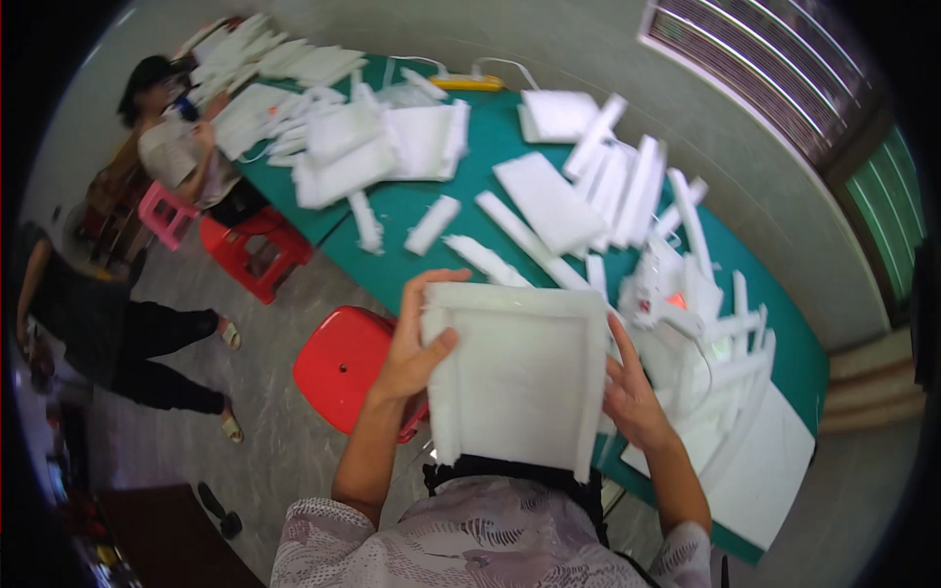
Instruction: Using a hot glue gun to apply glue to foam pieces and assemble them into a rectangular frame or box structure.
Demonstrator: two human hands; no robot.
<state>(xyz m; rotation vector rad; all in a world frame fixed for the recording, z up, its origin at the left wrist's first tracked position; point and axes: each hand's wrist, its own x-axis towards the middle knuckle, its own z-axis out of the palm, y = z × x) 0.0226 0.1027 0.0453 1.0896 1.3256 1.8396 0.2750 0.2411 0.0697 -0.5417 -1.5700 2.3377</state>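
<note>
While the left hand (410,345) clamps the white tray (520,382) by its left edge, the right hand (635,397) touches the opposite edge, how firmly one cannot tell, the tray held at the green table's (493,132) near side

Wht, sq-ish tray (520,387) w/ raised edges, held up, recess twd cam.

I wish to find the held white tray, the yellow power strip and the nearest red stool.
Held white tray (518,382): head view, bare inner floor.
Yellow power strip (451,84): head view, its middle.
Nearest red stool (329,365): head view, its seat.
</note>
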